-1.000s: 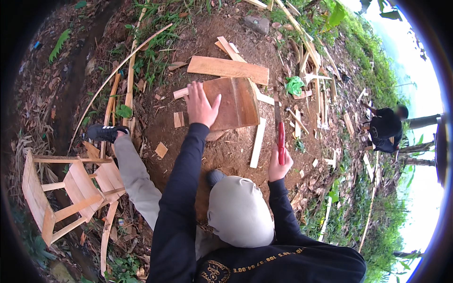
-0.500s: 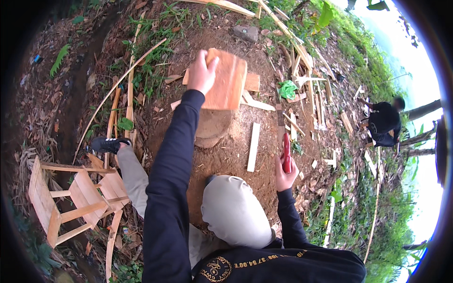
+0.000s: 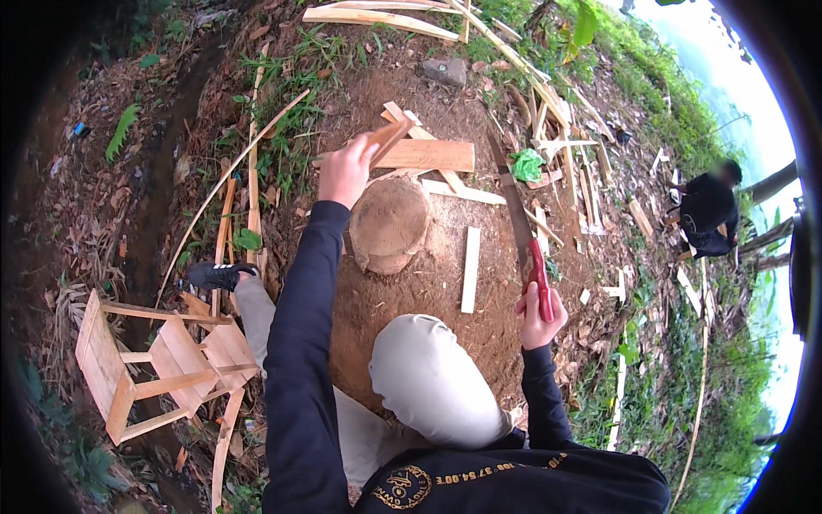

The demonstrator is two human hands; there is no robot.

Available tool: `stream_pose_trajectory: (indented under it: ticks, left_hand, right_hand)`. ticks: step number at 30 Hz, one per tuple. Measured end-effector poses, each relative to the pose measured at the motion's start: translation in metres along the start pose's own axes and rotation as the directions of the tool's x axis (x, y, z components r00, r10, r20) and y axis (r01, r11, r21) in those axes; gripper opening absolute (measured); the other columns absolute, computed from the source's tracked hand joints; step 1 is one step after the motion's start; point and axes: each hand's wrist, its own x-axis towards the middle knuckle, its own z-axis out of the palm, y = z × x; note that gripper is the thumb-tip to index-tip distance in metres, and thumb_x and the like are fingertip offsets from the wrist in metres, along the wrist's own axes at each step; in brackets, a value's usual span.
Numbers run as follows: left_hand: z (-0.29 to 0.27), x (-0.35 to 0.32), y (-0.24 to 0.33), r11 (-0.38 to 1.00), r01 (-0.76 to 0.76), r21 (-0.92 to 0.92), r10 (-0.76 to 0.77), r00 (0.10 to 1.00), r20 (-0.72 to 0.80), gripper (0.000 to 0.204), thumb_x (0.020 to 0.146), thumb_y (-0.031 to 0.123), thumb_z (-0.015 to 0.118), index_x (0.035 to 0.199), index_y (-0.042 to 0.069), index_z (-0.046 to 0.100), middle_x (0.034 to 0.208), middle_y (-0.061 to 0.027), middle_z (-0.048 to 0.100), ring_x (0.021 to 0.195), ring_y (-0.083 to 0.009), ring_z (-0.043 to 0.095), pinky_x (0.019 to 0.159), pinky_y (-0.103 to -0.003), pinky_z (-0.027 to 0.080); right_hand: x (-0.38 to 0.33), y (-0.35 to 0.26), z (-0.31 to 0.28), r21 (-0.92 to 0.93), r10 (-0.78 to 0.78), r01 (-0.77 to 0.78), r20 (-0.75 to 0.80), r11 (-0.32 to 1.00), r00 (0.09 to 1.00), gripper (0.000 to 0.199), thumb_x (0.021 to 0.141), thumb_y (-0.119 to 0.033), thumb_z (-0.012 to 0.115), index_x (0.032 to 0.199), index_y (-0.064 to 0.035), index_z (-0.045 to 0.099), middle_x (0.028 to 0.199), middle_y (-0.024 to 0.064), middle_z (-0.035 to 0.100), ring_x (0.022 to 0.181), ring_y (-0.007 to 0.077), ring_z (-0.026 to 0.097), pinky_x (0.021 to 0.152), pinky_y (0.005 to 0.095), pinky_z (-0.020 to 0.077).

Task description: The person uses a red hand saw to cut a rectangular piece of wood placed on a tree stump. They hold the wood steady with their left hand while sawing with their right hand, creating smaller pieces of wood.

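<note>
My left hand is closed on the edge of a short reddish-brown board, which is now tilted nearly edge-on past the far left side of a round wooden stump. In my right hand is a handsaw, gripped by its red handle, its dark blade pointing away from me above the ground. Just beyond the stump lies a flat plank over thinner strips. A pale narrow strip rests on the dirt between the stump and the saw. Nothing lies on the stump's top.
A wooden slatted frame lies at the lower left beside my shoe. Long wood strips and a grey stone are at the far side. Right of the saw sit a green plastic bag and scrap wood. Another person crouches farther right.
The board in my left hand has turned from showing its broad face to nearly edge-on, shifting left and uncovering the stump top. My right hand and saw appear slightly farther right and lower.
</note>
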Motion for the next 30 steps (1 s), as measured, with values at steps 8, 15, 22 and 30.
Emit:
stream_pose_trajectory:
  ticks: [8, 15, 22, 30]
  left_hand:
    - [0.041, -0.024, -0.07, 0.689, 0.359, -0.63, -0.413, 0.908, 0.066, 0.029, 0.095, 0.027, 0.068, 0.096, -0.001, 0.065, 0.084, -0.0134, 0.071, 0.075, -0.0138, 0.066, 0.069, -0.031, 0.05]
    - [0.091, -0.082, -0.042, 0.89, 0.455, 0.039, -0.447, 0.885, -0.125, 0.05, 0.089, 0.031, 0.071, 0.123, -0.002, 0.055, 0.119, -0.0211, 0.061, 0.108, -0.0361, 0.061, 0.093, -0.046, 0.048]
    - [0.11, -0.119, -0.031, 0.924, 0.118, 0.363, -0.144, 0.989, 0.045, 0.067, 0.1, 0.038, 0.046, 0.149, -0.005, 0.033, 0.157, -0.0225, 0.032, 0.148, -0.0343, 0.025, 0.119, -0.054, 0.022]
    - [0.118, -0.123, -0.019, 0.943, 0.187, 0.274, -0.209, 0.976, 0.054, 0.065, 0.1, 0.033, 0.045, 0.15, -0.006, 0.032, 0.159, -0.0232, 0.027, 0.15, -0.0345, 0.022, 0.121, -0.054, 0.017]
  right_hand:
    - [0.005, -0.013, 0.006, 0.36, 0.172, -0.183, 0.063, 0.915, 0.983, 0.021, 0.096, -0.01, 0.063, 0.079, -0.0037, 0.053, 0.053, -0.0031, 0.047, 0.04, 0.0042, 0.039, 0.038, 0.0219, 0.0282]
    - [0.008, -0.001, 0.015, 0.581, 0.218, -0.324, 0.246, 0.747, 0.944, 0.035, 0.104, -0.021, 0.051, 0.072, -0.0071, 0.045, 0.051, -0.001, 0.037, 0.037, 0.01, 0.034, 0.037, 0.0264, 0.0287]
    - [0.0, -0.009, 0.076, 0.396, 0.325, -0.503, 0.435, 0.769, 0.84, 0.035, 0.102, -0.023, 0.055, 0.072, -0.0055, 0.054, 0.055, -0.0003, 0.049, 0.04, 0.0077, 0.041, 0.039, 0.0243, 0.0298]
    - [-0.025, 0.054, 0.141, -0.037, -0.013, 0.028, 0.346, 0.999, 0.938, 0.018, 0.092, -0.015, 0.066, 0.081, -0.0007, 0.065, 0.052, 0.0006, 0.047, 0.048, 0.0056, 0.044, 0.046, 0.0283, 0.0362]
